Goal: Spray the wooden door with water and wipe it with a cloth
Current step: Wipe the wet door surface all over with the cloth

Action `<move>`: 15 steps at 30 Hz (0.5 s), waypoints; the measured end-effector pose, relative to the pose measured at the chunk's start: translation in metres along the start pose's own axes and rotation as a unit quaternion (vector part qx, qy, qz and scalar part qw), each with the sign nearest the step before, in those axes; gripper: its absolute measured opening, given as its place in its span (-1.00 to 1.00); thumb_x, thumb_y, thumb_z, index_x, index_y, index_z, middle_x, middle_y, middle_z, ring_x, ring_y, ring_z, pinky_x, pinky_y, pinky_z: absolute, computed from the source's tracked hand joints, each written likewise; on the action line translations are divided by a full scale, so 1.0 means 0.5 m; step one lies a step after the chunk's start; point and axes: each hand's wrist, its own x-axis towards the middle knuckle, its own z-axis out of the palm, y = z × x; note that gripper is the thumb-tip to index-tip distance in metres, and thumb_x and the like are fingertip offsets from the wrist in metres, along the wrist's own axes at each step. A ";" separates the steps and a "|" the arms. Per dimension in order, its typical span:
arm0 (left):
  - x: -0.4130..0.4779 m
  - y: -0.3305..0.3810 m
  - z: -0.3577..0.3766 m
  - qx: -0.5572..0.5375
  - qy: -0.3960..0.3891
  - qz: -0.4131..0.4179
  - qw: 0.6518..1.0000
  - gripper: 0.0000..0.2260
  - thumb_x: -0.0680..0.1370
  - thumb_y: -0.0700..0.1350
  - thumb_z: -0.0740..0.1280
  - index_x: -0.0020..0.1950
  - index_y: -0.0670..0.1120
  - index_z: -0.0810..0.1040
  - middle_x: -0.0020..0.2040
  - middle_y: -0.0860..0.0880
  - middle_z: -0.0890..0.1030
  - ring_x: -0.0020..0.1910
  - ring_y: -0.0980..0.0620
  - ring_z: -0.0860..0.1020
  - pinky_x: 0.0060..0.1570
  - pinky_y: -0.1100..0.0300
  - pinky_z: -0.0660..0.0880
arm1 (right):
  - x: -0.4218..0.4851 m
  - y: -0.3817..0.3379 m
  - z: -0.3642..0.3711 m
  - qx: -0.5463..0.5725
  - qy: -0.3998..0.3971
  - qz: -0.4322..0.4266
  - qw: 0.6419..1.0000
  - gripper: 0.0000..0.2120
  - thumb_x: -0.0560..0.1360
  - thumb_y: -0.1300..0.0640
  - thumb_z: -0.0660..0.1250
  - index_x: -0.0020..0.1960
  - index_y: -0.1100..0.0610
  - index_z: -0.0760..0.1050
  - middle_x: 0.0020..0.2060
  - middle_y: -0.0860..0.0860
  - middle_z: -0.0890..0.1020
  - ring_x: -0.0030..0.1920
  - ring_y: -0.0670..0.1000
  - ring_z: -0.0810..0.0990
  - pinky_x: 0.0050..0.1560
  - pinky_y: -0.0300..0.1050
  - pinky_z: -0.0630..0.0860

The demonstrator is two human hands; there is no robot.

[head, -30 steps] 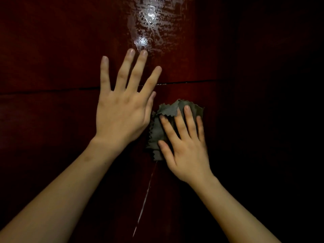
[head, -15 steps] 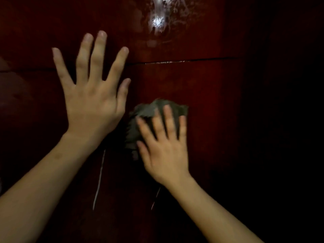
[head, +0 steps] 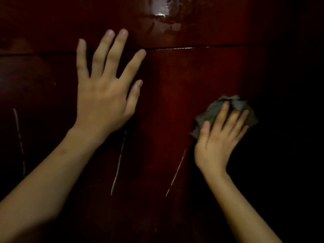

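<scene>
Cloth: a crumpled grey cloth (head: pixel 211 112) lies flat against the wooden door (head: pixel 175 85), under the fingers of the right hand. Its edges show above the fingertips and out to both sides of them.

Right hand: the right hand (head: pixel 217 146) presses the cloth to the door with straight fingers held close together. The thumb lies on the cloth's left part. Nothing is pinched; the palm sits below the cloth.

Left hand: the left hand (head: pixel 103 95) is well apart from the cloth, up and to the left of the right hand. Its fingers are spread wide, it holds nothing, and it seems to lie flat on the door.

Door: dark red, glossy wood fills the view behind both hands.

Groove: a thin horizontal groove (head: pixel 184 48) crosses the door behind the left fingers and runs on to the right, above the cloth.

Wet patch: a bright, shiny wet patch (head: pixel 160 7) sits above the groove, up and right of the left fingertips.

Water trails: thin pale water trails run down the door: one below the left wrist (head: pixel 118 162), one below and left of the right hand (head: pixel 176 172), and one fainter, far left of the left forearm (head: pixel 18 127).
</scene>
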 end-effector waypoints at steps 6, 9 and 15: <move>-0.062 -0.113 -0.026 -0.008 0.017 0.005 1.000 -0.58 0.75 -0.01 0.15 0.62 -0.07 0.33 0.66 -0.25 0.22 0.65 -0.27 0.18 0.64 -0.20 0.00 | -0.164 -0.235 0.038 0.009 -0.072 -0.291 0.954 -0.44 0.65 -0.14 0.19 0.61 -0.06 0.22 0.62 0.08 0.20 0.67 0.16 -0.09 0.61 0.29 -0.18; -0.084 -0.176 -0.043 0.005 0.014 0.008 1.000 -0.58 0.75 -0.04 0.15 0.63 -0.05 0.31 0.66 -0.25 0.23 0.64 -0.28 0.19 0.63 -0.22 0.01 | -0.177 -0.290 0.040 0.018 -0.078 -0.339 0.937 -0.48 0.68 -0.16 0.17 0.61 -0.10 0.25 0.64 0.01 0.08 0.67 0.10 -0.08 0.62 0.23 -0.15; -0.138 -0.305 -0.064 0.021 -0.052 -0.021 0.998 -0.41 0.74 0.24 0.05 0.73 0.12 -0.02 0.73 -0.13 -0.05 0.71 -0.21 -0.04 0.60 -0.33 -0.16 | 0.036 -0.206 -0.005 0.028 0.033 0.027 0.999 -0.38 0.68 -0.16 -0.05 0.68 0.05 0.02 0.66 0.21 0.06 0.66 0.25 -0.05 0.58 0.41 -0.04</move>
